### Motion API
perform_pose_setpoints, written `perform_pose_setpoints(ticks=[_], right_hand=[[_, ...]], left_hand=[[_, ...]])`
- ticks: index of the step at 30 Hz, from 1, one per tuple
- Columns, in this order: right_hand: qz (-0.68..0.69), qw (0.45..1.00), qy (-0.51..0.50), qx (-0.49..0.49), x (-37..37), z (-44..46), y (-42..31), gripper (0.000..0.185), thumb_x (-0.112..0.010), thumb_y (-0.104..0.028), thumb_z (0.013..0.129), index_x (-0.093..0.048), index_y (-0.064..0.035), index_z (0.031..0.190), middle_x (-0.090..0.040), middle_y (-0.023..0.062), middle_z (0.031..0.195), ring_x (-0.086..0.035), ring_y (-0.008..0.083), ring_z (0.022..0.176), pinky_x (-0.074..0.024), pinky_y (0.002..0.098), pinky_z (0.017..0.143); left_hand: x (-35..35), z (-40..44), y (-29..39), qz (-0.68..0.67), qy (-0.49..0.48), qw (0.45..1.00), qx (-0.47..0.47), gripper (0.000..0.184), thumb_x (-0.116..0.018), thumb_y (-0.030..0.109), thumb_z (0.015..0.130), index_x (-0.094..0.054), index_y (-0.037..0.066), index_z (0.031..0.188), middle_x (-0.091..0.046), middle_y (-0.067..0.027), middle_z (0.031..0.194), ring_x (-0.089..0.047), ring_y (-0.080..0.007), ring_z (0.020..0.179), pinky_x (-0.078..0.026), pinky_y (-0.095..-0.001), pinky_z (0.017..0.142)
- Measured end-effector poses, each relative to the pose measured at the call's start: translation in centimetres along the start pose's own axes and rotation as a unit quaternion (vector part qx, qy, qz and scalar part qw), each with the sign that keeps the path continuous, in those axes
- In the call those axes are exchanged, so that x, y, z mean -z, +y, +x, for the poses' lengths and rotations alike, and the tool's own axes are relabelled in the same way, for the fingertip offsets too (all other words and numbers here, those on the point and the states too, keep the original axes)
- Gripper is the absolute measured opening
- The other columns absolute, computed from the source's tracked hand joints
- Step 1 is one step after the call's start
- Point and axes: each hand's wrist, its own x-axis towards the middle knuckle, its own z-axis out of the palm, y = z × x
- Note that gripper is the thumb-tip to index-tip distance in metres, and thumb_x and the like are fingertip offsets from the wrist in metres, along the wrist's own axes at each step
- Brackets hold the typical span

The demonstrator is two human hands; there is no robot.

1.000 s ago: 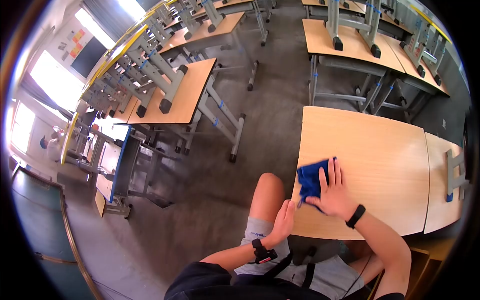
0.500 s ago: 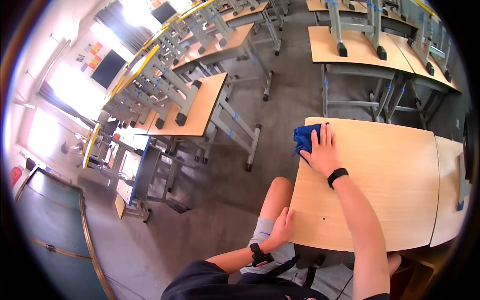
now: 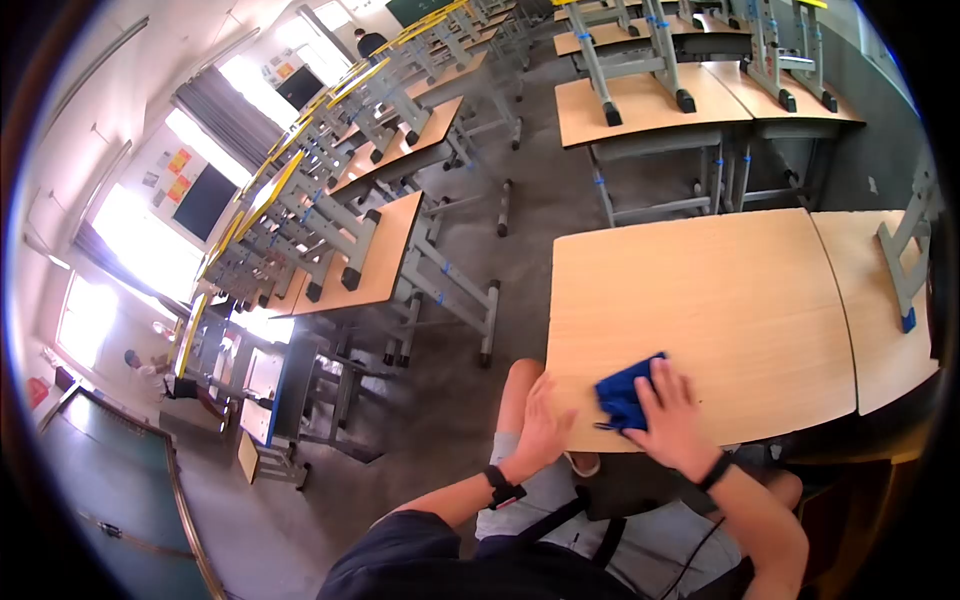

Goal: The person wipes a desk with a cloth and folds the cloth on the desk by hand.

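A crumpled blue cloth (image 3: pixel 620 395) lies on the light wood desk (image 3: pixel 690 290), close to its near left corner. My right hand (image 3: pixel 675 415) presses on the cloth's right side, fingers stretched over it and the thumb at its lower edge. By the desk's left edge is my left hand (image 3: pixel 540 430), raised with its fingers and thumb apart and holding nothing. Both wrists wear black bands.
A second desk (image 3: pixel 875 300) adjoins on the right, with an upturned chair's grey leg (image 3: pixel 908 250) on it. Further desks (image 3: pixel 650 100) bear upturned chairs. An aisle (image 3: pixel 530 260) runs on the left. One person (image 3: pixel 150 365) is at far left, another (image 3: pixel 370 42) at the back.
My right hand has drawn the blue cloth from the desk's far left corner towards me. My left hand has come off its grip on the desk's edge. The view has tilted up.
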Motion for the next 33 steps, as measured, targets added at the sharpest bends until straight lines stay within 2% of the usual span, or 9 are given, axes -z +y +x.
perform_pose_setpoints(ticks=[3,6,8,13,16,19,23,30,33], right_hand=[[-0.02,0.998,-0.028,-0.053,2.8,-3.2,2.9,0.088,-0.075,-0.046,0.08,-0.041,0.0001,0.146,-0.021,0.0276,0.161,-0.018,0.0431,0.15,-0.0153,0.0571,0.12],[-0.058,0.992,-0.055,-0.099,4.5,-3.9,6.2,0.093,-0.076,-0.042,0.08,-0.031,-0.0007,0.15,-0.016,0.0268,0.162,-0.015,0.0439,0.15,-0.0138,0.0595,0.12],[-0.071,0.99,-0.057,-0.105,4.5,-2.9,9.2,0.093,-0.075,-0.041,0.082,-0.028,0.0015,0.15,-0.011,0.0292,0.162,-0.013,0.048,0.149,-0.0134,0.0607,0.12],[-0.097,0.987,-0.032,-0.124,2.4,4.8,13.2,0.093,-0.068,-0.045,0.086,-0.024,0.0076,0.15,-0.007,0.0366,0.159,-0.009,0.0544,0.147,-0.0121,0.0611,0.119],[-0.094,0.989,-0.048,-0.103,1.8,11.8,14.2,0.094,-0.065,-0.048,0.087,-0.025,0.0075,0.151,-0.007,0.036,0.16,-0.008,0.0524,0.149,-0.0102,0.0598,0.12],[-0.109,0.981,-0.015,-0.159,-0.3,17.3,12.0,0.092,-0.06,-0.054,0.089,-0.028,0.0078,0.15,-0.01,0.0357,0.16,-0.007,0.0503,0.15,-0.0086,0.058,0.121],[-0.118,0.982,0.036,-0.14,-3.4,18.9,9.6,0.093,-0.058,-0.057,0.09,-0.029,0.0074,0.15,-0.012,0.0371,0.159,-0.007,0.0515,0.149,-0.0071,0.058,0.121],[-0.109,0.993,0.018,-0.03,-5.3,13.3,3.4,0.094,-0.055,-0.061,0.09,-0.03,0.0063,0.151,-0.015,0.0359,0.159,-0.012,0.0489,0.15,-0.0111,0.0569,0.121],[-0.104,0.994,0.021,0.012,-4.8,9.3,0.2,0.092,-0.057,-0.06,0.09,-0.034,0.0053,0.15,-0.018,0.0358,0.158,-0.014,0.0487,0.149,-0.0137,0.0564,0.121]], left_hand=[[0.5,0.4,1.0,0.033,-0.03,0.999,-0.01,0.064,-0.064,0.021,0.094,-0.032,-0.006,0.142,-0.03,-0.0297,0.151,-0.028,-0.0485,0.141,-0.027,-0.0505,0.117],[0.0,0.4,1.2,0.064,-0.02,0.998,-0.013,0.061,-0.063,0.025,0.094,-0.036,-0.005,0.14,-0.033,-0.0279,0.15,-0.027,-0.0492,0.142,-0.026,-0.0514,0.117],[-0.2,0.3,0.9,0.067,-0.026,0.997,-0.004,0.059,-0.062,0.026,0.095,-0.038,-0.005,0.139,-0.033,-0.0276,0.151,-0.026,-0.0494,0.143,-0.026,-0.0514,0.118],[-0.3,0.7,1.1,0.07,-0.046,0.996,0.0,0.052,-0.06,0.027,0.096,-0.044,-0.004,0.136,-0.032,-0.0276,0.153,-0.024,-0.0498,0.144,-0.026,-0.0511,0.118],[0.0,0.7,1.4,0.061,-0.049,0.997,0.003,0.049,-0.059,0.025,0.097,-0.046,-0.004,0.135,-0.032,-0.028,0.153,-0.025,-0.05,0.144,-0.026,-0.0506,0.119],[-0.1,1.0,1.0,0.073,-0.054,0.995,-0.038,0.049,-0.058,0.024,0.097,-0.046,-0.004,0.135,-0.032,-0.0279,0.153,-0.026,-0.0506,0.143,-0.026,-0.0515,0.119],[-0.3,0.5,0.8,0.088,-0.047,0.995,-0.021,0.048,-0.056,0.024,0.097,-0.046,-0.003,0.135,-0.032,-0.027,0.154,-0.027,-0.0509,0.142,-0.025,-0.0528,0.119],[-0.8,0.4,0.1,0.146,-0.03,0.988,-0.03,0.053,-0.059,0.031,0.096,-0.046,0.0,0.138,-0.031,-0.023,0.156,-0.025,-0.0489,0.144,-0.021,-0.0586,0.118],[-0.2,0.5,0.6,0.158,-0.038,0.987,-0.019,0.058,-0.06,0.035,0.095,-0.044,0.002,0.141,-0.03,-0.0224,0.156,-0.025,-0.0475,0.145,-0.018,-0.0579,0.118]])
